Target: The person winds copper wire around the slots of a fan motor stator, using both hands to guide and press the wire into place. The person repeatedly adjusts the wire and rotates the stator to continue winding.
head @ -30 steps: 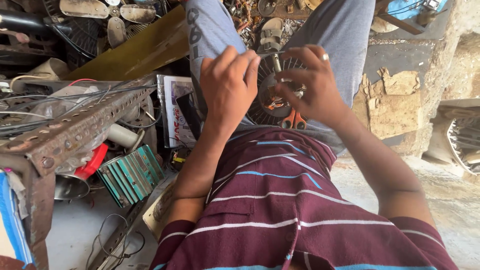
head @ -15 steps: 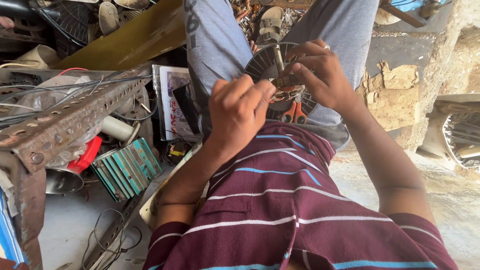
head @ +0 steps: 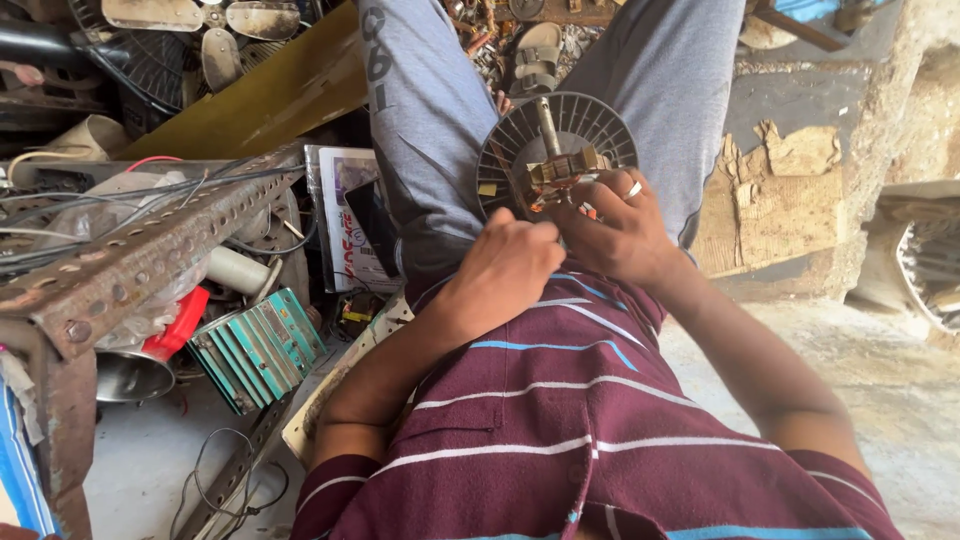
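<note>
Left hand dropped lower; right hand still grips motor rotor.

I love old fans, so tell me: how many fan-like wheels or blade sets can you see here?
2. A round finned fan wheel sits on the motor part at the right hand; a pale three-blade fan lies top left. More may hide in the clutter.

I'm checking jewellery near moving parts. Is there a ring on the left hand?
No. The left hand shows no ring; the ring sits on the right hand holding the motor rotor.
</note>
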